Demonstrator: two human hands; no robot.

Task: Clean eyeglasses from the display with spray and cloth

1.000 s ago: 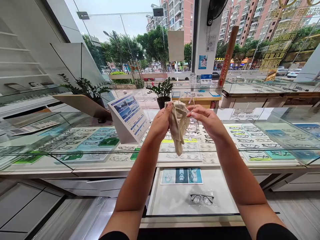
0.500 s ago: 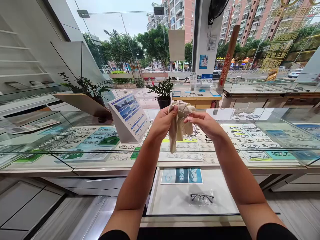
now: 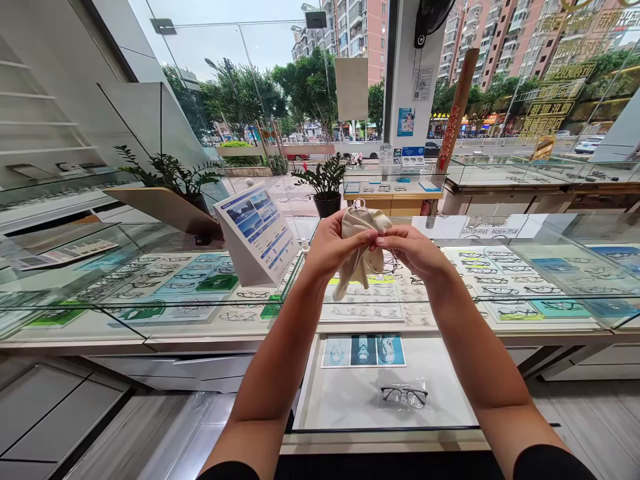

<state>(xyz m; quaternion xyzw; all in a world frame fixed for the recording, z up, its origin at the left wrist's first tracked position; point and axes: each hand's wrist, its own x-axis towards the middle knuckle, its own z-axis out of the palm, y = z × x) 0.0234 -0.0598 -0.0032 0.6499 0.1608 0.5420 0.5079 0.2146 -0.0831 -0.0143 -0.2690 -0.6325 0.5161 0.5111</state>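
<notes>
- Gripping a cream cloth [image 3: 359,265] with the left hand [image 3: 333,245], thumb laid across the front.
- Pinching with the right hand [image 3: 411,251] at the cloth's right edge, fingertips just beside the left thumb; cannot tell what else lies between those tips.
- Bunched between both hands, to the right of the left palm and left of the right fingertips, with loose folds hanging below the left thumb.
- Showing above the cloth's top fold: a thin curved piece [image 3: 359,203], too small to name.
- Held up in the air, cloth and all; cannot tell whether past the near edge of the glass counter [image 3: 360,329] or short of it.
- Standing on the counter, left of the left hand: a desk calendar [image 3: 260,233].
- Down in a white tray [image 3: 345,403], at the counter's near edge: a picture card [image 3: 363,351] by the far left corner; dark-framed eyeglasses [image 3: 404,392] in clear wrapping, nearer the front edge, right of the middle.
</notes>
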